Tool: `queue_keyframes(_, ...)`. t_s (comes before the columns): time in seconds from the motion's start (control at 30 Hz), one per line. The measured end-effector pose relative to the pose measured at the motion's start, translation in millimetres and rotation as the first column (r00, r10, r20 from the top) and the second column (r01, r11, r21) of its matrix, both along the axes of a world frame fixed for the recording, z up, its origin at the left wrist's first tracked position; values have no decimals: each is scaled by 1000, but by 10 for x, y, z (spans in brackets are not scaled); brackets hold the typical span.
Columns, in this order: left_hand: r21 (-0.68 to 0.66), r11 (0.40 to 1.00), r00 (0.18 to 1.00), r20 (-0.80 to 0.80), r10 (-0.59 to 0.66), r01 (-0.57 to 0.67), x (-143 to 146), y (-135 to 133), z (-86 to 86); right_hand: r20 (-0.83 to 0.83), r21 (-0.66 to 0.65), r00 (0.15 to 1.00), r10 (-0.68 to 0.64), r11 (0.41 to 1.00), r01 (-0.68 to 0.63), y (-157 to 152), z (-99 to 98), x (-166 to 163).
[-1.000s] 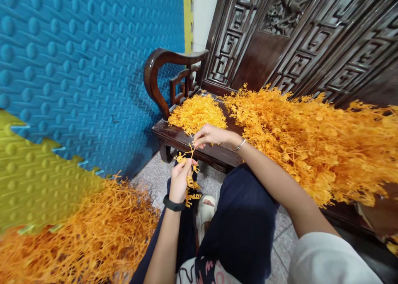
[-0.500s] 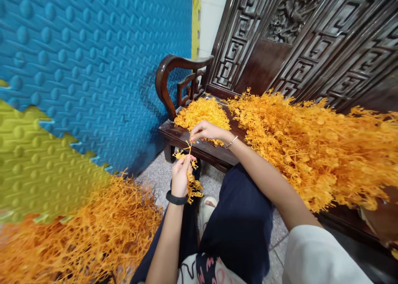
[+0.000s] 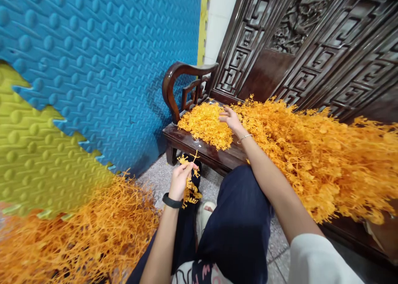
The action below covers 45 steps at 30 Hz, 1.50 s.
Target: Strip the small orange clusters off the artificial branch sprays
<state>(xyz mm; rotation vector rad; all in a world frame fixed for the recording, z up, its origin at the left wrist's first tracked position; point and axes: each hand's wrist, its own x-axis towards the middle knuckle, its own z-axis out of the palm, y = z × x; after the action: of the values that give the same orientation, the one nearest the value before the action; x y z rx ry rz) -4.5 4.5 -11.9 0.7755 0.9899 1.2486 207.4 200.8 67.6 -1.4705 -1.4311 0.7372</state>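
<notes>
My left hand is closed around orange plastic flower sprigs, whose ends hang below the palm. A thin forked stem tip sticks up above the fingers. Over on the bench, my right hand has its fingers spread and holds nothing visible. It hovers at the right edge of a heap of small orange plastic pieces, beside a larger mass of orange sprigs. Whether its fingers touch the heap, I cannot tell.
A dark carved wooden bench with a curved armrest carries both heaps. Bare orange stems lie piled at lower left. A blue foam mat stands upright on the left, joined to a yellow one.
My right hand has left the stem in my left hand, moved up and right to the bench heap, and opened. The left hand still holds the sprigs, and the view has shifted slightly.
</notes>
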Motion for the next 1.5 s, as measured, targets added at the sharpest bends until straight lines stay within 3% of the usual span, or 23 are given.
queue_keyframes(0.07,2,1000,1000,-14,-24,24,25,23,10,91,-63,995,49,997,-43,-65,-55,-61)
queue_keyframes(0.13,18,998,997,-49,-52,53,47,34,17,229,-19,967,107,994,-106,-189,-31,-194)
queue_keyframes(0.2,48,995,992,-92,-83,87,61,36,27,307,33,912,273,955,-296,-372,42,-372)
queue_keyframes(0.23,61,993,989,-108,-96,103,65,36,32,307,8,855,418,897,-442,-480,81,-468)
queue_keyframes(0.27,70,991,987,-118,-105,114,69,35,36,281,-66,753,595,795,-603,-592,114,-564)
queue_keyframes(0.3,72,990,987,-120,-109,118,71,35,38,233,-170,611,757,650,-741,-700,136,-655)
queue_keyframes(0.37,60,991,988,-113,-109,116,78,39,31,144,-348,349,926,377,-858,-874,138,-811)
queue_keyframes(0.4,54,992,988,-110,-107,113,84,44,21,139,-396,285,948,317,-862,-929,120,-873)
queue_keyframes(0.43,52,993,989,-107,-105,111,91,49,5,168,-413,270,948,317,-854,-958,93,-921)
queue_keyframes(0.47,50,993,989,-99,-105,111,100,56,-13,220,-403,295,930,363,-840,-962,60,-958)
queue_keyframes(0.57,31,994,995,15,-103,102,128,81,-64,354,-286,482,802,583,-760,-883,-42,-1017)
queue_keyframes(0.67,12,998,984,163,-67,66,126,105,-57,332,-188,692,641,764,-617,-825,-125,-1069)
queue_keyframes(0.73,22,999,979,199,-37,33,104,111,-25,298,-150,774,558,828,-540,-840,-159,-1135)
queue_keyframes(0.83,25,1000,979,204,-2,-4,87,82,-12,254,-89,836,486,873,-480,-825,-108,-1215)
queue_keyframes(0.93,-3,992,986,112,-123,124,149,6,-81,127,100,969,211,969,-224,-592,122,-1088)
queue_keyframes(1.03,-9,977,977,31,-212,213,243,-55,-162,52,222,997,-60,974,47,-200,351,-697)
queue_keyframes(1.13,13,984,983,56,-176,175,263,-54,-176,67,175,987,-149,975,136,92,296,-272)
queue_keyframes(1.2,22,990,985,95,-142,141,229,-34,-150,116,92,985,-129,989,119,175,124,-107)
queue_keyframes(1.3,37,993,981,157,-115,110,146,-6,-91,210,13,976,-54,999,52,196,-78,-113)
queue_keyframes(1.43,72,996,969,237,-68,52,18,5,-14,282,12,958,55,998,-61,91,32,-437)
queue_keyframes(1.5,96,995,961,276,-29,3,-41,2,15,266,-58,933,244,970,-238,-62,160,-624)
